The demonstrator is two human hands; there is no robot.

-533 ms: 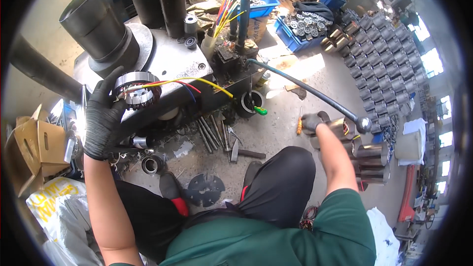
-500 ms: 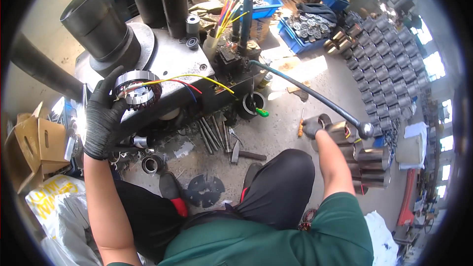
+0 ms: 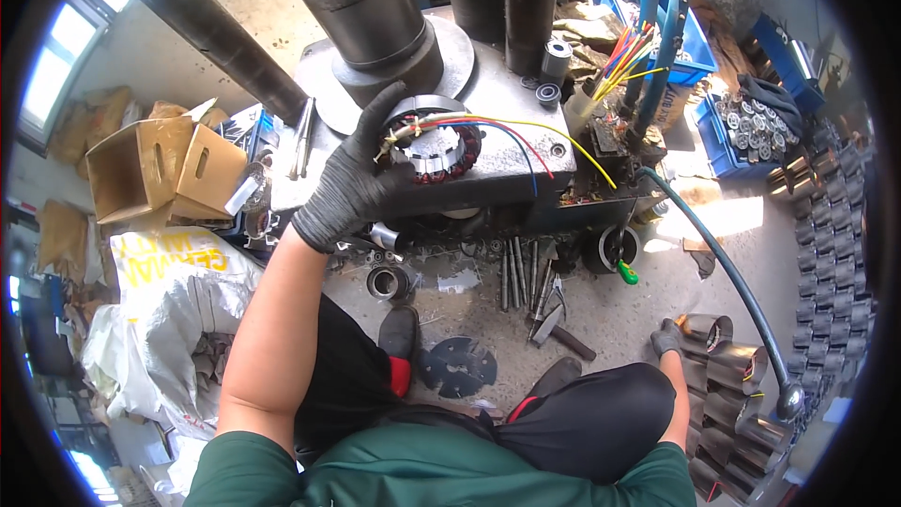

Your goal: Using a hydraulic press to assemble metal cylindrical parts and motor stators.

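My left hand [image 3: 352,183], in a dark grey glove, grips a ring-shaped motor stator [image 3: 449,155] by its left side. The stator has reddish windings, a bright metal core and yellow, red and blue leads trailing to the right. It is tilted at the front of the metal machine bed [image 3: 521,131]. Down at the right, my gloved right hand [image 3: 666,339] is closed beside the metal cylinders [image 3: 718,330] on the floor. An orange-handled screwdriver [image 3: 681,321] shows at its fingertips; most of the tool is hidden.
A large dark cylinder [image 3: 361,9] stands on the bed. A long lever with a ball end [image 3: 790,402] slants down at right. On the floor lie a hammer [image 3: 568,338], metal rods [image 3: 514,272] and a ring [image 3: 387,282]. Cardboard boxes [image 3: 150,169] and a white sack [image 3: 178,291] sit left.
The view has swung left, so the scene shifts right. My left hand still holds the stator, which has turned somewhat. The screwdriver's orange handle has moved from left of my right hand to its right.
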